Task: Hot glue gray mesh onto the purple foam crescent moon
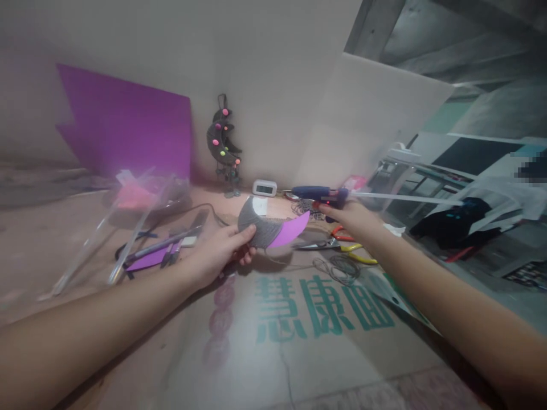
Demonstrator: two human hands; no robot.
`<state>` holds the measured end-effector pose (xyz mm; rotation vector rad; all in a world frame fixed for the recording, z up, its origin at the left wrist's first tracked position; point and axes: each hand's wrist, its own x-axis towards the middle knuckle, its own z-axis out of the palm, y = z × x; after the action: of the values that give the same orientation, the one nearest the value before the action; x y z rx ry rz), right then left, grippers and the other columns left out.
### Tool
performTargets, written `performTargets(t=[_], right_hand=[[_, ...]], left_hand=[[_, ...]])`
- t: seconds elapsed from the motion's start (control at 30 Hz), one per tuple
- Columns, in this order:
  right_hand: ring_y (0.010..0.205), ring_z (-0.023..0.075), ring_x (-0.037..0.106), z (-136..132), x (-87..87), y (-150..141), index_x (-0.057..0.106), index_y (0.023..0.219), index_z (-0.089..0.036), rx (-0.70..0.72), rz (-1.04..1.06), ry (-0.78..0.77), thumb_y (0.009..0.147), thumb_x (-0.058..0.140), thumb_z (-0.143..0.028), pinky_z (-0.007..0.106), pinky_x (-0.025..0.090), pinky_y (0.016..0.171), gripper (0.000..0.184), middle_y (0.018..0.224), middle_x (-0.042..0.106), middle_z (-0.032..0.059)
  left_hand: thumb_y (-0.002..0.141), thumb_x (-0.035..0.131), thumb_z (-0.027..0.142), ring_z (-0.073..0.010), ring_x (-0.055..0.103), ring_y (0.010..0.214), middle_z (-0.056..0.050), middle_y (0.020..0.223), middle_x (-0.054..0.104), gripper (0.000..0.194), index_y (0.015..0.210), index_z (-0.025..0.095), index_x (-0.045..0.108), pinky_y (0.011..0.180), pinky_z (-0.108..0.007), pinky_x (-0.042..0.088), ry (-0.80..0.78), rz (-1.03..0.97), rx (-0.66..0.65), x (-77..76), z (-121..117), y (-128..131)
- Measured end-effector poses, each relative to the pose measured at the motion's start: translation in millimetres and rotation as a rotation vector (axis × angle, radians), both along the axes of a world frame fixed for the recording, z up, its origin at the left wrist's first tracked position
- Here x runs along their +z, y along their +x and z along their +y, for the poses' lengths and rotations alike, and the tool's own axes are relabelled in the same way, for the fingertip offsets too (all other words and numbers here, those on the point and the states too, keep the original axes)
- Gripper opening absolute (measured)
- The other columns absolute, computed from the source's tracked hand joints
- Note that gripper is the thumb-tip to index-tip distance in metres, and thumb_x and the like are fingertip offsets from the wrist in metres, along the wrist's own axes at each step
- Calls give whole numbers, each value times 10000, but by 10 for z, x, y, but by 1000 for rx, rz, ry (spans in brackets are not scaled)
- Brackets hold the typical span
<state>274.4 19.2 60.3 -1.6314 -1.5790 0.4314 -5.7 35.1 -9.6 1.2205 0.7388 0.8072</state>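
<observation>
A crescent moon cutout (261, 229) is pinched between the thumb and fingers of my left hand (228, 249). Grey yarn covers most of it, while its right tip is bare purple card (293, 229). My right hand (348, 216) grips a dark blue hot glue gun (314, 193), its nozzle pointing left, with a long clear glue stick (405, 197) sticking out of the back. Below the gun lie scissors (318, 245) and a loose coil of grey yarn (342, 267). Yellow-handled pliers or cutters (361, 254) rest beside them.
A finished-looking moon hanging with coloured balls (224, 142) is against the wall. Purple sheets (132, 125) lean at the left, behind clear glue sticks (137, 236) and a plastic bag (171, 196). A small digital clock (265, 188) stands at the back. Printed cardboard (316, 364) covers the table.
</observation>
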Motion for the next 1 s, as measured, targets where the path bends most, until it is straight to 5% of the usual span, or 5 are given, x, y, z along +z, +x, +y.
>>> performTargets(t=[0.27,0.5,0.63,0.8,1.0], right_hand=[[636,175,632,810,-227,-297,667,892,-142,81,-182,-111,789,652,-365,262,482,586,247,730,700,56],[573,154,603,924,-347,-330,663,858,-149,183,-260,-145,792,648,-401,246,460,552,261,676,694,47],[708,191,627,750,-167,-159,701,905,-167,156,-374,-113,744,681,-364,255,444,638,255,783,718,47],[762,214,638,207,29,-136,734,889,-176,144,-529,-15,880,481,-400,279,433,668,338,835,722,49],[935,224,603,-392,-214,-515,657,1095,-203,465,-498,-11,825,588,-482,339,461,809,395,1040,676,79]], left_hand=[[724,679,519,-73,521,460,0,580,602,392,763,147,560,451,-180,404,-20,63,8,51,-75,43],[737,677,474,-74,511,456,12,589,580,342,794,156,564,449,-192,405,6,33,39,75,-140,78],[740,669,480,-74,504,447,8,587,576,347,785,151,565,429,-188,388,-2,45,63,82,-116,75],[754,658,476,-69,503,473,-2,611,576,350,769,134,585,423,-166,359,49,109,100,64,-64,37],[755,658,470,-106,539,553,-12,687,606,330,811,151,594,474,-200,387,221,97,127,19,-64,8]])
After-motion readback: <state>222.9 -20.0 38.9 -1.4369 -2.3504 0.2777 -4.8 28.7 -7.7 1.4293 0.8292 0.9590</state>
